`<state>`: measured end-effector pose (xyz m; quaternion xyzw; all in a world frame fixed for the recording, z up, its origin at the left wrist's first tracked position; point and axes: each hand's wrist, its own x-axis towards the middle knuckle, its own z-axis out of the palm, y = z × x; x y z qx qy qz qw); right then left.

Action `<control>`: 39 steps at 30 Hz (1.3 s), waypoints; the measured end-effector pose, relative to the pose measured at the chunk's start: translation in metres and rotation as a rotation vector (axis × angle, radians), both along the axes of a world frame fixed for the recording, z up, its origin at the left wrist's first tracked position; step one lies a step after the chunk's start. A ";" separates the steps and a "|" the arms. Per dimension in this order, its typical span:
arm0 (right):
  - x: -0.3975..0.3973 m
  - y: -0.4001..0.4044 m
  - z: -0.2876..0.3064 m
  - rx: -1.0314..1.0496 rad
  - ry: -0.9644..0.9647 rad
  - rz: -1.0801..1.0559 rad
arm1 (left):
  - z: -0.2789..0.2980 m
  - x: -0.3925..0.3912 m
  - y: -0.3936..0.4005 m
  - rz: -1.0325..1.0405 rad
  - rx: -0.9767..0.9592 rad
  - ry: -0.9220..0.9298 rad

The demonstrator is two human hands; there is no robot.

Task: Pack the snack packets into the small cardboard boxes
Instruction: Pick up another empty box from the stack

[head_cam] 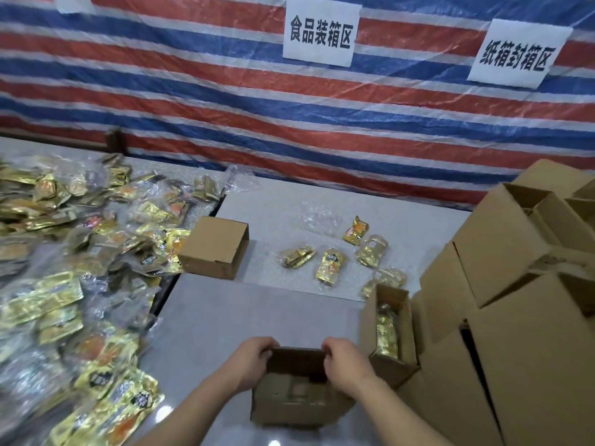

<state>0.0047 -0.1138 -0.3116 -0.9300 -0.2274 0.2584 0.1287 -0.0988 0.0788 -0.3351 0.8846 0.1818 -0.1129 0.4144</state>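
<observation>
Together, left hand (251,362) and right hand (346,362) grip the small cardboard box (297,403), fingers curled over its far rim.

Two bare arms come up from the bottom of the frame, near the middle. The left arm slants up from the lower left. The right arm slants up from the lower right. The left hand (249,360) has its fingers curled over the far left corner of a small cardboard box (299,397), with its back facing up. The right hand (346,362) does the same at the far right corner. Both hands grip the box's top edge, close together but not touching.
</observation>
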 end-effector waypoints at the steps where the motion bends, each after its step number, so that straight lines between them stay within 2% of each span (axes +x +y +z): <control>1: -0.003 -0.006 -0.006 -0.008 -0.009 -0.002 | -0.005 -0.001 -0.004 -0.016 0.003 -0.001; 7: -0.009 -0.023 -0.023 0.005 -0.006 -0.025 | -0.029 0.001 -0.009 -0.088 0.000 0.074; 11: 0.000 -0.021 -0.014 0.019 0.080 -0.074 | -0.029 0.033 -0.006 0.006 -0.020 0.102; 15: 0.021 -0.016 -0.008 0.142 0.068 -0.255 | -0.027 0.114 -0.006 0.055 0.061 0.048; 19: 0.049 -0.004 0.000 0.407 0.197 -0.507 | -0.040 0.212 -0.014 0.011 0.209 0.044; 23: 0.071 0.000 0.001 0.542 0.245 -0.690 | -0.067 0.285 -0.025 0.019 0.298 0.077; 27: 0.087 -0.009 -0.007 0.622 0.291 -0.825 | -0.103 0.333 -0.036 0.036 0.377 0.124; 33: 0.088 -0.012 -0.024 0.727 0.312 -1.013 | -0.133 0.359 -0.037 -0.026 0.524 0.147; 36: 0.101 -0.008 -0.035 0.771 0.318 -1.026 | -0.133 0.351 -0.033 -0.025 0.439 0.162; 39: 0.109 0.011 -0.030 0.811 0.341 -1.038 | -0.099 0.316 -0.018 0.085 0.102 0.133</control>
